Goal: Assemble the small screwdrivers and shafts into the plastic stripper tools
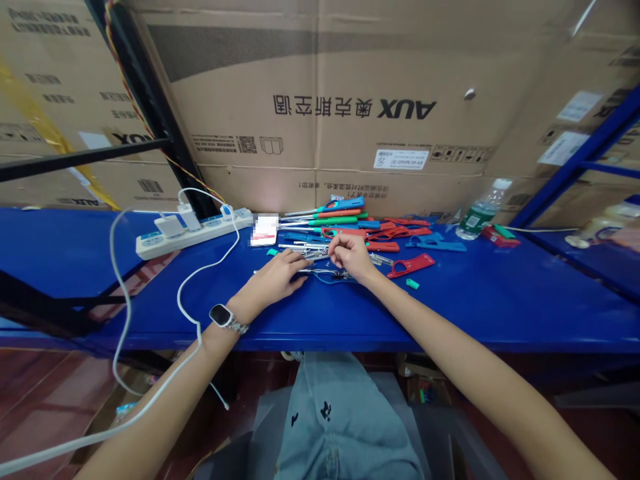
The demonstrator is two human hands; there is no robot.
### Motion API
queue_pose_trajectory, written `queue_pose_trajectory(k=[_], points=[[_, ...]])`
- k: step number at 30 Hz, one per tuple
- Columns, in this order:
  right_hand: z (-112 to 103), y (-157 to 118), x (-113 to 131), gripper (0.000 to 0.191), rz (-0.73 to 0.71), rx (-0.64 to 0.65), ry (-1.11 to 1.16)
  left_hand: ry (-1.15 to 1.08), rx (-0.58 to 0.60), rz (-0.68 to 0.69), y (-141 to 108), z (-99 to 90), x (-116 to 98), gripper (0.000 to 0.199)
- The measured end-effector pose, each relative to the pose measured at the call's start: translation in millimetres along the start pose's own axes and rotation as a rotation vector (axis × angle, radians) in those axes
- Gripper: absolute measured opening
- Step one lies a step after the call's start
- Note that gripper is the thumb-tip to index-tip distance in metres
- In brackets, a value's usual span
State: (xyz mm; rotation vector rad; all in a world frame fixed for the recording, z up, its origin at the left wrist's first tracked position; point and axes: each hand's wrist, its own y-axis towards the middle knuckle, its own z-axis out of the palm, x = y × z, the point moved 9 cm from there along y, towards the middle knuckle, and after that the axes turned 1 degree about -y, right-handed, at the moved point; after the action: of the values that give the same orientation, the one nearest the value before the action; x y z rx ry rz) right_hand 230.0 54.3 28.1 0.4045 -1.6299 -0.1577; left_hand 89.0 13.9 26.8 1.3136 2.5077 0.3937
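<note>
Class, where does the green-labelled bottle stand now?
In the head view, the bottle stands right of centre on the blue table, between a blue plastic piece and a red item.

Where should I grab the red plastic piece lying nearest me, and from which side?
Probably pinch the red piece by its solid end, coming from the right: that end points away from your right hand, the other is an open loop, and a green bit lies on the near side.

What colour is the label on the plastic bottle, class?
The label is mainly green, as the head view shows.
</note>
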Motion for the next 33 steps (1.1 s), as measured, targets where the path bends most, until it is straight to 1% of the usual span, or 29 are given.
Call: queue_pose_trajectory(k=[3, 6, 8, 10, 12, 14, 16, 18, 20, 22, 24, 27, 30, 33], points=[[-22, -2, 6, 0.007, -0.011, -0.046, -0.02, -0.031, -0.046, -0.033, -1, -13.4, -4, 0.043], [-45, -8, 8, 0.007, 0.003, -0.089, -0.038, -0.07, -0.093, -0.054, 6, -24.8, -8, 0.037], [-61, -13, 5, 0.007, 0.03, -0.132, -0.05, -0.101, -0.123, -0.043, 17, -27.3, -10, 0.031], [-76, -18, 2, 0.008, 0.055, -0.17, -0.063, -0.136, -0.152, -0.027, 35, -25.5, -12, 0.027], [-88, -22, -1, 0.008, 0.067, -0.187, -0.096, -0.175, -0.158, -0.025, 56, -18.7, -12, 0.024], [-96, -26, -4, 0.009, 0.065, -0.189, -0.163, -0.198, -0.159, -0.022, 77, -10.9, -13, 0.021], [-100, -27, -4, 0.012, 0.051, -0.181, -0.287, -0.197, -0.157, -0.047, 93, -3.9, -10, 0.02], [-96, -25, 0, 0.016, 0.024, -0.155, -0.463, -0.198, -0.186, -0.108, 100, -2.1, 1, 0.021], [-84, -17, 4, 0.02, 0.009, -0.108, -0.669, -0.204, -0.238, -0.187, 95, -5.5, 17, 0.023], [-67, -3, 7, 0.022, 0.024, -0.043, -0.854, -0.186, -0.293, -0.259, 82, -11.9, 37, 0.025], [-44, 14, 12, 0.022, -0.011, 0.034, -1.026, -0.147, -0.338, -0.321, 67, -19.1, 54, 0.026], [-14, 40, 10, 0.021, 0.003, 0.175, -1.24, -0.16, -0.351, -0.404, 50, -22.1, 75, 0.027], [2, 60, 8, 0.017, 0.01, 0.26, -1.291, -0.215, -0.329, -0.423, 47, -17.5, 83, 0.027], [10, 71, 6, 0.016, -0.019, 0.321, -1.298, -0.236, -0.327, -0.411, 49, -14.6, 84, 0.027]])
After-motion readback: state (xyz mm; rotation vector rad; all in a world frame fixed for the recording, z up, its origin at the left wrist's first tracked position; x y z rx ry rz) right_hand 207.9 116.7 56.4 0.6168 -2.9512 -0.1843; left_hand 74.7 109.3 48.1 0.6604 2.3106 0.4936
